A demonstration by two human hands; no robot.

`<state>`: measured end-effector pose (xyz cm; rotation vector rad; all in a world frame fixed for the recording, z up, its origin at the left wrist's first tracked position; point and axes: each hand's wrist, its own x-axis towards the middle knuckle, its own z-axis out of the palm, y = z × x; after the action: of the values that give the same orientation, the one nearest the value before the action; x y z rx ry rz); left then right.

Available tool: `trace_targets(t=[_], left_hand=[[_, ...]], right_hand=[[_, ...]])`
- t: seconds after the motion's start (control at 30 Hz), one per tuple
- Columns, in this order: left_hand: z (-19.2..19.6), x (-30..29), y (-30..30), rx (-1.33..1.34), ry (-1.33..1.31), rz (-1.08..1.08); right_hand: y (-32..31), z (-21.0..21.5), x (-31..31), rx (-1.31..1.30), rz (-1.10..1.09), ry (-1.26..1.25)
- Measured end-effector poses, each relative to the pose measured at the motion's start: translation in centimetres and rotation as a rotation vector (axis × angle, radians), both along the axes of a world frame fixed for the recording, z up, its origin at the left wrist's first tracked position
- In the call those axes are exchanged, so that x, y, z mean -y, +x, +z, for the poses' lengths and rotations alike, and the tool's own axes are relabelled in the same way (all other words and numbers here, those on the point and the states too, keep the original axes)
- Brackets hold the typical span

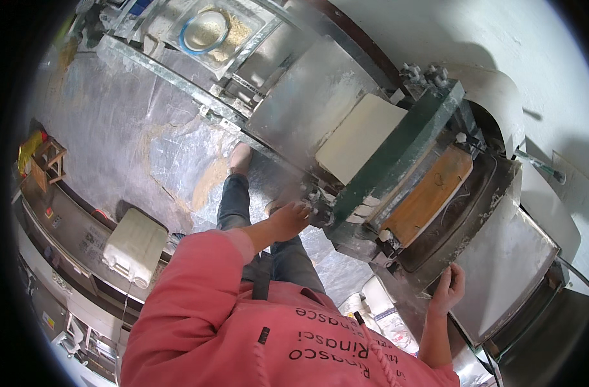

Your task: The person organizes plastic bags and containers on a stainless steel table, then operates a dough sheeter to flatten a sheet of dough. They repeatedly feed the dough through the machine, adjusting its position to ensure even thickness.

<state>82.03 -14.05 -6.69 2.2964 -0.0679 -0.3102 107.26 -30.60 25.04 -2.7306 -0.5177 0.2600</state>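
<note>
A dough roller machine with a green frame (397,168) stands ahead and to the right. A pale, flat dough sheet (362,137) lies on its metal plate (314,90), on the far side of the frame. My left hand (290,221) is closed, its fingers curled at a flour-dusted adjusting knob (320,205) on the machine's near left end. Loosely bent, with thumb and fingers apart, my right hand (448,290) holds nothing visible. It is beside the near edge of the dark metal trough. Across the machine's top lies an orange-brown wooden board (430,193).
Beyond the machine, a clear bin (243,32) holds crumbly flour and a blue-rimmed bowl (204,32). A white plastic container (136,246) is at left, near a wooden stool (47,161). Bags (391,316) stand below the machine; a cable (578,277) runs at right.
</note>
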Motion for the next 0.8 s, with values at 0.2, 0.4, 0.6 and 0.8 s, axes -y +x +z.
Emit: trace_targets(t=[0.2, 0.4, 0.6, 0.8], left_hand=[[0.2, 0.8, 2.1, -0.159, -0.162, 0.066], [0.5, -0.6, 5.0, -0.077, -0.368, 0.298], [-2.1, -1.0, 8.4, 0.322, 0.149, 0.396], [-6.8, -0.4, 9.6, 0.171, 0.281, 0.407]], right_hand=[[0.4, -0.2, 1.0, 0.004, 0.046, 0.0], [0.8, -0.1, 1.7, -0.028, 0.044, -0.002], [0.7, -0.2, 1.9, -0.027, 0.016, 0.009], [0.5, 0.0, 1.3, -0.041, 0.028, 0.0]])
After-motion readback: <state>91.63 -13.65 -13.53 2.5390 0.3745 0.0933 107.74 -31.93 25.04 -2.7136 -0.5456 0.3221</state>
